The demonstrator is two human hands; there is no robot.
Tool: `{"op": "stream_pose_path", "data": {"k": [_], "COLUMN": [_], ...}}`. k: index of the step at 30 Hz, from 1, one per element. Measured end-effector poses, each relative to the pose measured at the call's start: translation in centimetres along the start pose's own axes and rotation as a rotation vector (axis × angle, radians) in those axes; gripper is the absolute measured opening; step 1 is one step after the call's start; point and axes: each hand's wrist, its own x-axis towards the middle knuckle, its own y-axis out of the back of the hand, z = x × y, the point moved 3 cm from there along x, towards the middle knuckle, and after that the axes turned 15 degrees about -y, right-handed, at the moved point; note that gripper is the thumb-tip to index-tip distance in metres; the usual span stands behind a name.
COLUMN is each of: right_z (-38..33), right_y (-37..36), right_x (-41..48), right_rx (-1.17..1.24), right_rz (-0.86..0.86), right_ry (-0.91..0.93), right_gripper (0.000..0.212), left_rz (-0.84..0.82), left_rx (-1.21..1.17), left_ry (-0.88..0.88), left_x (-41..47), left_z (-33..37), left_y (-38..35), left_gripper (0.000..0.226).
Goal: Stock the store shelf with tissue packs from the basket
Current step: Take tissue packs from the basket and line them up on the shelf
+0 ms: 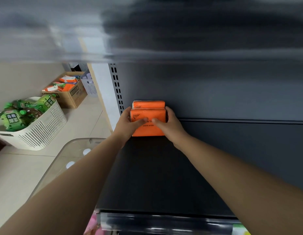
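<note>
Your left hand [126, 123] and right hand [171, 123] clasp the tissue pack [148, 131] by its ends, long axis parallel to the back edge of the shelf [155, 175].

Both my arms bare, wrist to frame edge: left forearm [76, 175], right forearm [232, 167]. My left hand [128, 121] and right hand [171, 122] bare as well. Forearms slim, smooth. Upper arms out of view, can't tell clothing.

Free: shelf [155, 175] surface in front and right of tissue packs [148, 122] | rear: back panel [215, 90] blocks | above: upper shelf [181, 39] overhangs | left: slotted upright [116, 85] beside packs
</note>
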Motion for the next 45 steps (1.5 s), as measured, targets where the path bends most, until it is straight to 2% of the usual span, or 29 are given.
{"op": "stream_pose_path", "data": {"k": [3,8,11,21,28,38,45], "right_z": [-0.2,-0.4,-0.1,1.3,3.7,8.6,12.6], "right_y": [0.6,1.4,2.3,5.0,7.2,10.4,12.0], "right_x": [-0.8,-2.3,-3.3,-7.2,-11.2,-18.3,-23.3], "right_rx": [-0.071,-0.367,-0.556,-1.005,-1.07,-1.145,-1.147], "right_rz": [-0.009,0.044,0.126,0.301,0.312,0.303,0.295], "right_ry": [0.06,0.123,0.131,0.173,0.146,0.205,0.257], "right_gripper": [0.069,0.084,0.078,0.069,0.068,0.069,0.07], "left_rz": [-0.016,0.018,0.02,-0.154,-0.225,-0.264,-0.303], "left_rx": [0.126,0.55,0.82,1.177,1.282,1.261,1.397], "left_ry": [-0.059,-0.151,-0.191,-0.355,-0.351,-0.32,-0.423], "left_x": [-0.4,-1.8,-2.9,-8.2,-13.3,-21.3,-27.2], "left_z": [0.8,2.2,3.2,5.4,6.6,7.6,8.4], "left_y": [-0.4,-0.7,-1.2,-4.7,-7.5,-12.3,-14.9], "left_gripper": [0.047,0.093,0.104,0.079,0.075,0.076,0.075]}}
